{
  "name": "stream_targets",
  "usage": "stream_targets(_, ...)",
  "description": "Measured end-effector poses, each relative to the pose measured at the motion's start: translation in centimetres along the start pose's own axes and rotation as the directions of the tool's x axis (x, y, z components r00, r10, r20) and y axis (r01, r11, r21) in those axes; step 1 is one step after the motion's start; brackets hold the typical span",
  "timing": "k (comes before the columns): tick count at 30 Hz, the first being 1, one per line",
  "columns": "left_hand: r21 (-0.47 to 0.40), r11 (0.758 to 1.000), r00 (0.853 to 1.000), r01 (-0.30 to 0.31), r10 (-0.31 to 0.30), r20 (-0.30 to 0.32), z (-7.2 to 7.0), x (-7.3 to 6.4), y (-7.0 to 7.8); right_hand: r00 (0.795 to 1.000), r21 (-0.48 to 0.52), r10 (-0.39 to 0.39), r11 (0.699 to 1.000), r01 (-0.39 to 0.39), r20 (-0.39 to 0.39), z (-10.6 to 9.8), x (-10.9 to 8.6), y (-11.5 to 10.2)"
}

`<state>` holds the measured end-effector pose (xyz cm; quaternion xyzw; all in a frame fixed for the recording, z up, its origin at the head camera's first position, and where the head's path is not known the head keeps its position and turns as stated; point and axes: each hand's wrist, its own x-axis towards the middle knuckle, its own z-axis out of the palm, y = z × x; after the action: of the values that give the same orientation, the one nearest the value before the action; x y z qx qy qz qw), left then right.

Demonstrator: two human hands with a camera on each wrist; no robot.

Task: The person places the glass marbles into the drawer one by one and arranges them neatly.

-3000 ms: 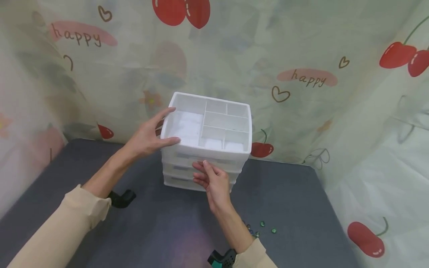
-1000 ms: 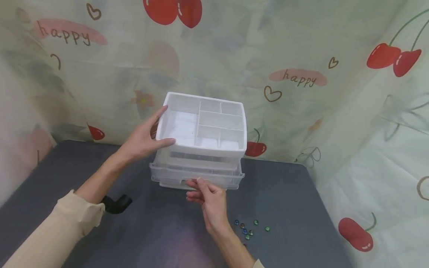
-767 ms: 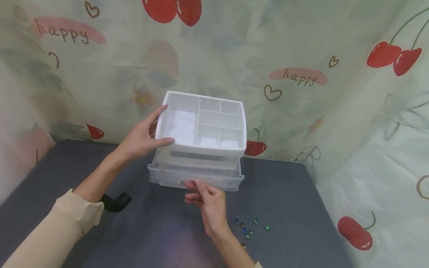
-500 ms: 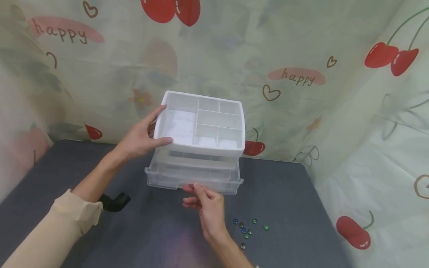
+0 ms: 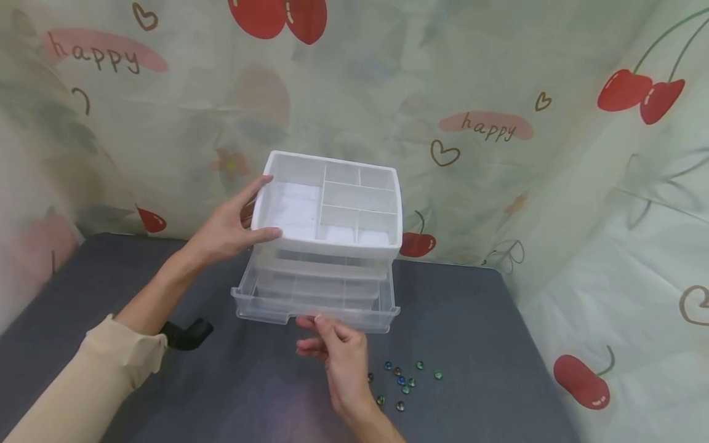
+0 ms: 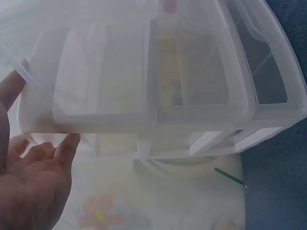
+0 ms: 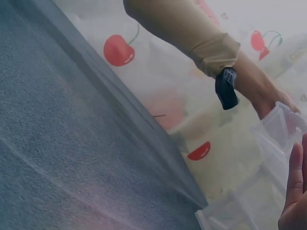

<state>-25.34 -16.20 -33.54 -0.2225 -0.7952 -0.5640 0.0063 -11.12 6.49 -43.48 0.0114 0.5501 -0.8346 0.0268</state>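
Note:
A white desktop drawer organizer [image 5: 327, 246] with a divided top tray stands at the table's back. My left hand [image 5: 224, 231] grips its left side near the top, thumb over the front part of the rim. Below the tray, a clear plastic drawer [image 5: 260, 306] sticks well out of the front. The fingers of my right hand [image 5: 343, 366] pinch this drawer's front edge near the middle, by a notch. In the left wrist view, the organizer's translucent side [image 6: 196, 81] fills the frame beside my left hand [image 6: 36, 191]. My right hand [image 7: 295, 191] shows only partly in the right wrist view.
Several small glass beads [image 5: 401, 381], green, blue and brownish, lie on the dark grey table [image 5: 471, 344] right of my right forearm. A printed cloth [image 5: 354, 92] hangs close behind the organizer. A black wrist device [image 5: 188, 334] sits under my left cuff.
The clear drawer has slid out of the organizer towards me, drawn by my right hand. My left hand has kept its place on the organizer. More beads show beside my right forearm.

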Motion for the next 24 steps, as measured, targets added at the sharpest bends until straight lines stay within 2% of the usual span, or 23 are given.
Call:
stream_targets(10,0.009,1.0,1.0,-0.001,0.001,0.01,-0.2,0.0,0.0,1.0,-0.009,0.01,1.0,-0.01,-0.011,0.1,-1.0,0.3)
stream_targets(18,-0.033,0.999,1.0,-0.004,0.004,0.018,-0.3,0.0,-0.1,1.0,-0.026,0.017,1.0,-0.017,-0.005,0.0,-1.8,0.0)
stream_targets(24,-0.03,1.0,1.0,0.003,-0.002,0.023,-0.3,0.0,0.0,1.0,-0.025,0.022,0.999,-0.022,0.0,-0.1,-2.3,0.0)
